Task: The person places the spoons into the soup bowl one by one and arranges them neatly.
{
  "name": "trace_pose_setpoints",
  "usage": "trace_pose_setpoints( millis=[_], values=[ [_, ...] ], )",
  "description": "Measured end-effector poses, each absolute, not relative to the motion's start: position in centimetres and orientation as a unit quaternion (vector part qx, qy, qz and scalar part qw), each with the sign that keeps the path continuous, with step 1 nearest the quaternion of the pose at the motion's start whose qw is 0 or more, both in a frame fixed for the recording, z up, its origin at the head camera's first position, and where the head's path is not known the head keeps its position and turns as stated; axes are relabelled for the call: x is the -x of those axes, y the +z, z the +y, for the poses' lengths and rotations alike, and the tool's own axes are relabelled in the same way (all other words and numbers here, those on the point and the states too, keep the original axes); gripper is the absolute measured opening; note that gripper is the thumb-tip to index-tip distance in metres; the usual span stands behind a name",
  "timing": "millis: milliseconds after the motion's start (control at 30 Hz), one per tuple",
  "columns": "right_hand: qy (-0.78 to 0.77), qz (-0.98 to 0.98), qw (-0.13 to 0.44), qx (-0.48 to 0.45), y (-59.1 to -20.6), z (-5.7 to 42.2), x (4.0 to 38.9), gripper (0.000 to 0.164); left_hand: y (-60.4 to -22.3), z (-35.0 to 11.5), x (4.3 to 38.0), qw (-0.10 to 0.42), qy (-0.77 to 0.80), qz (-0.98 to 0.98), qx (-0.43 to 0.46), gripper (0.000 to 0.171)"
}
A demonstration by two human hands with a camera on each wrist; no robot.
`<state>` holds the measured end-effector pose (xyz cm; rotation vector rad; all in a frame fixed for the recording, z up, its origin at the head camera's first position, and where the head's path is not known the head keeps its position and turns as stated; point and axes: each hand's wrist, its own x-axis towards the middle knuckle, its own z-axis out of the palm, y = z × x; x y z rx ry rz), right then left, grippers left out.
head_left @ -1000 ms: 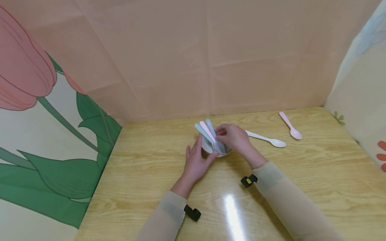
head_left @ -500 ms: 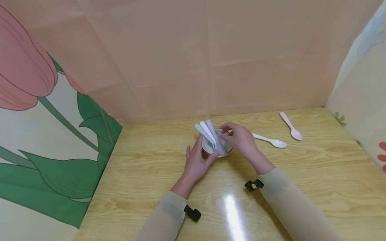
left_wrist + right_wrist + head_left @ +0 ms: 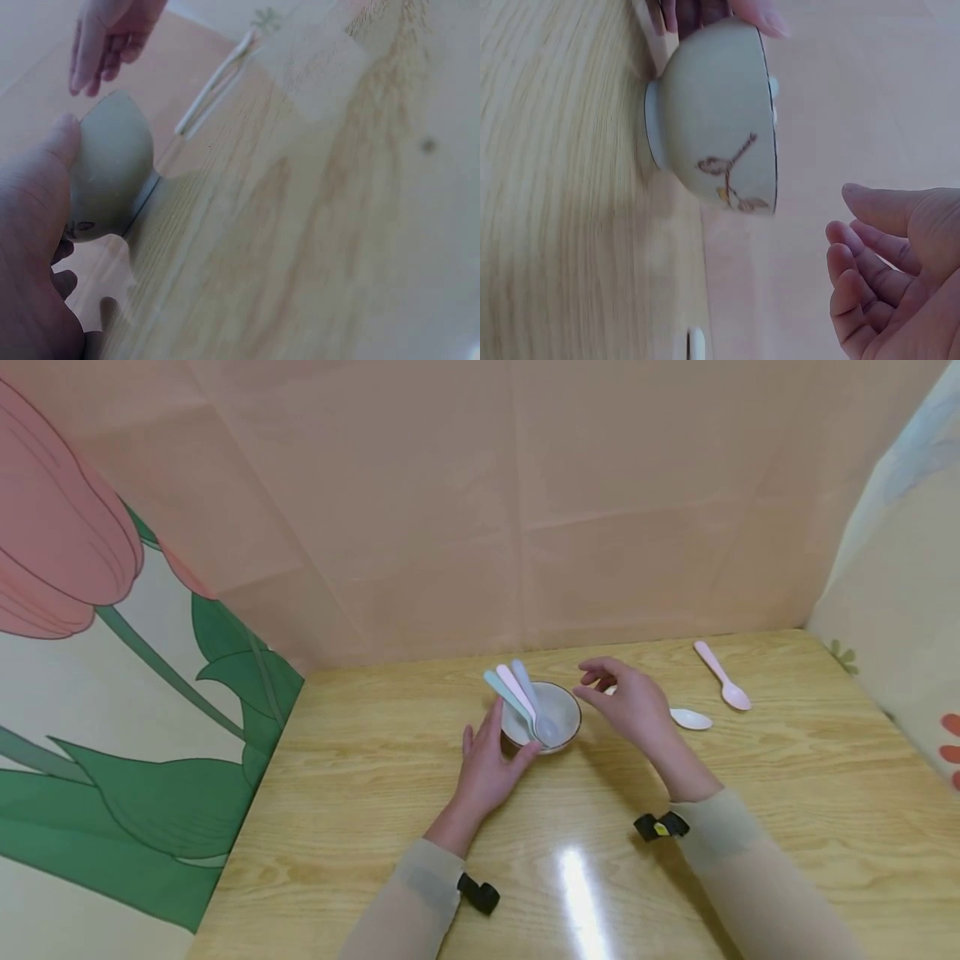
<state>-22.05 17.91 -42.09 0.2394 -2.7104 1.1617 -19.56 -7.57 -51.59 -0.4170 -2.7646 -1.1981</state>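
Observation:
Near the middle of the table stands a small white bowl [image 3: 566, 706] with a dark rim; the right wrist view shows a brown twig pattern on its outside. My left hand [image 3: 487, 768] grips it from the left, thumb at the front and fingers round the far side. Inside lean a teal spoon [image 3: 506, 690], a pink spoon [image 3: 514, 682] and a blue-grey spoon [image 3: 523, 678], handles up to the left. Right of the bowl, my right hand [image 3: 633, 706] hovers with loosely bent fingers, holding nothing. Beneath it lies a white spoon [image 3: 691, 719], its handle mostly hidden.
Another pink spoon [image 3: 722, 677] lies at the back right of the wooden table [image 3: 360, 777]. A plain pinkish cloth [image 3: 420, 527] hangs behind the table's far edge, and printed panels flank both sides.
My right hand has moved away from the blue-grey spoon, out of the bowl and to the right, now covering part of the white spoon. My left hand stays on the bowl.

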Motion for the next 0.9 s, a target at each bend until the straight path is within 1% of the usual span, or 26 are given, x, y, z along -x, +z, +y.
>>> trace_pose_setpoints(
  millis=[133,467,900],
  values=[
    [0.393,-0.910,0.097,-0.087,-41.9,19.0,21.7,0.041,-51.7,-7.6,19.5,0.054,-0.395,-0.907,0.138,0.102],
    [0.381,-0.919,0.073,-0.075,-42.1,21.8,21.5,0.050,-51.7,-7.5,19.5,0.056,-0.392,-0.907,0.139,0.103],
    [0.384,-0.919,0.065,-0.066,-42.8,25.2,22.7,0.057,-51.7,-7.6,19.5,0.053,-0.398,-0.905,0.141,0.103]
  ],
)
